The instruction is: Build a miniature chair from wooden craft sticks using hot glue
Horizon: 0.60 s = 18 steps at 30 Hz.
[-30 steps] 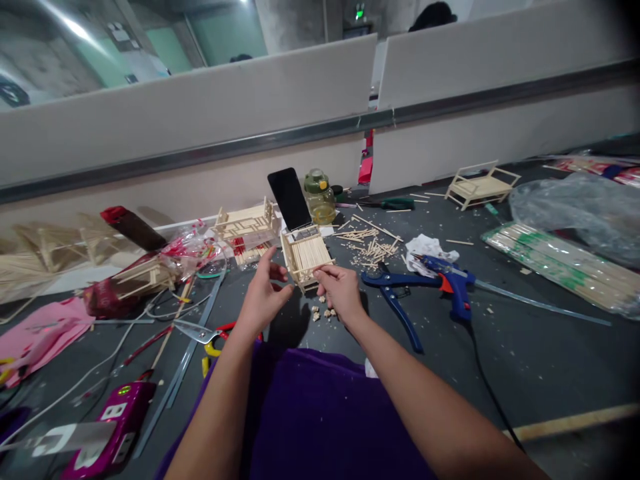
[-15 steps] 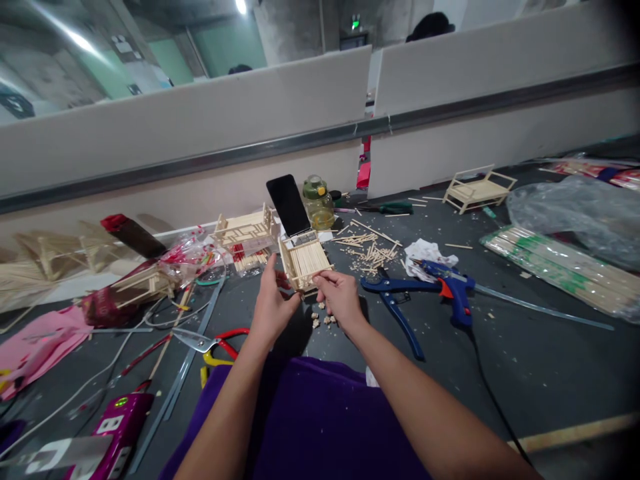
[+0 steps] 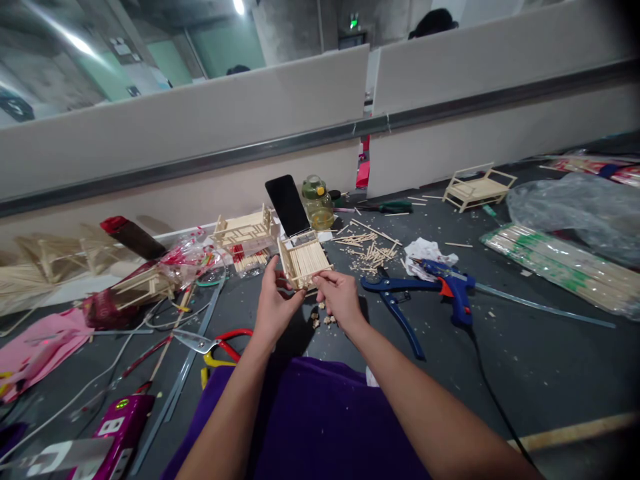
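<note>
A miniature bed-like frame of thin wooden sticks (image 3: 307, 258), with a slatted top and a railed left side, is tilted between my hands. My left hand (image 3: 275, 297) is closed around its left front corner, with the thumb at the front and the fingers behind the side. My right hand (image 3: 340, 297) pinches a thin wooden stick (image 3: 324, 270) along the front edge; the fingertips hide most of the contact. Small wooden bits (image 3: 327, 320) lie on the table under the hands. Just behind the frame a black phone (image 3: 287, 205) leans upright.
To the right lie blue cutters (image 3: 395, 313), a blue glue gun (image 3: 457, 293) with its cord, and bagged sticks (image 3: 560, 267). Cut sticks (image 3: 375, 253) and a green-lidded jar (image 3: 317, 203) stand behind. Red-and-yellow-handled scissors (image 3: 215, 347) and a purple power strip (image 3: 120, 427) are left.
My left thumb has shifted slightly right along the front corner of the stick frame. Otherwise the hands and the frame hold nearly the same position.
</note>
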### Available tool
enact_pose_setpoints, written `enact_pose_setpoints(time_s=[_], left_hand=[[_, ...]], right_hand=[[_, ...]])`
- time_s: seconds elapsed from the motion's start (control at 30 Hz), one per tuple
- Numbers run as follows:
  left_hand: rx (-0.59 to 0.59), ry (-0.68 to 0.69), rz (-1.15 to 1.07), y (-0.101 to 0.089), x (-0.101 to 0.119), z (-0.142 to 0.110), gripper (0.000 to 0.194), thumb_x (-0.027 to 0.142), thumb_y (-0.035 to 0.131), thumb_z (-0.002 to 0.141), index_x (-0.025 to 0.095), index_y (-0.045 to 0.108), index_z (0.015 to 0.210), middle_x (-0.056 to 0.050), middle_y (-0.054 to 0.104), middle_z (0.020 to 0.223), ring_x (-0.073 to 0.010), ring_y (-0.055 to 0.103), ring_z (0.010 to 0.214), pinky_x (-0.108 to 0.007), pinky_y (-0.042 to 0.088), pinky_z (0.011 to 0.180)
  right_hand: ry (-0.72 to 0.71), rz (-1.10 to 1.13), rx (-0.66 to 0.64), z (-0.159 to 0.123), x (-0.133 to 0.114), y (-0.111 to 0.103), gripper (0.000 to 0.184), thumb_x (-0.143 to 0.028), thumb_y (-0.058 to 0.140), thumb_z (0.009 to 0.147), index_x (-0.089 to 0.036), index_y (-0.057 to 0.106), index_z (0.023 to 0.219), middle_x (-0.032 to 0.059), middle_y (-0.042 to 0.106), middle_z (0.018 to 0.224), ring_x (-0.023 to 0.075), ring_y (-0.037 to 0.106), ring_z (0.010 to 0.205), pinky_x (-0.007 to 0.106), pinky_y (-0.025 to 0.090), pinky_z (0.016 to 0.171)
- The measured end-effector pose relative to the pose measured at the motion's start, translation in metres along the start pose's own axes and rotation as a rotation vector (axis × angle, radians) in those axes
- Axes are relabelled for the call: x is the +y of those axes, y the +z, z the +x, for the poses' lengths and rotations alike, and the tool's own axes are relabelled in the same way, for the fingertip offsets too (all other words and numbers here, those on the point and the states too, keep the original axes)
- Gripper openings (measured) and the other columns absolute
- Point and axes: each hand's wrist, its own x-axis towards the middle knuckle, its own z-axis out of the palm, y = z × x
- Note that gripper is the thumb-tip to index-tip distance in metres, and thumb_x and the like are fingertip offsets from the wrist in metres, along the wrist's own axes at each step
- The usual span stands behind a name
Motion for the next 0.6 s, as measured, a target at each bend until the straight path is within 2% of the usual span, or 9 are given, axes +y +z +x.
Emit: enact_pose_setpoints(time_s=[0.27,0.6], left_hand=[[-0.019,-0.02,-0.012,-0.0028,0.0102,-0.0008,0.077,0.025,0.072,0.069,0.022,0.038,0.138,-0.002,0.054,0.095,-0.0137,0.055,0.075,-0.025,0.046,0.061],[-0.037,-0.028,-0.019,-0.0035,0.011,-0.0013,0.077,0.023,0.07,0.071,0.023,0.035,0.139,-0.002,0.053,0.097,-0.0132,0.054,0.075,-0.024,0.045,0.062]], right_hand=[[-0.01,0.015,-0.002,-0.0005,-0.0007,0.0002,0.025,-0.037,0.062,0.076,-0.014,0.07,0.083,-0.0069,0.053,0.044,0.0051,0.034,0.027,0.017,0.022,0.027],[-0.005,0.008,0.002,-0.001,-0.0007,0.0002,0.026,-0.038,0.062,0.076,-0.014,0.07,0.084,-0.0072,0.054,0.044,0.0048,0.033,0.027,0.017,0.023,0.027]])
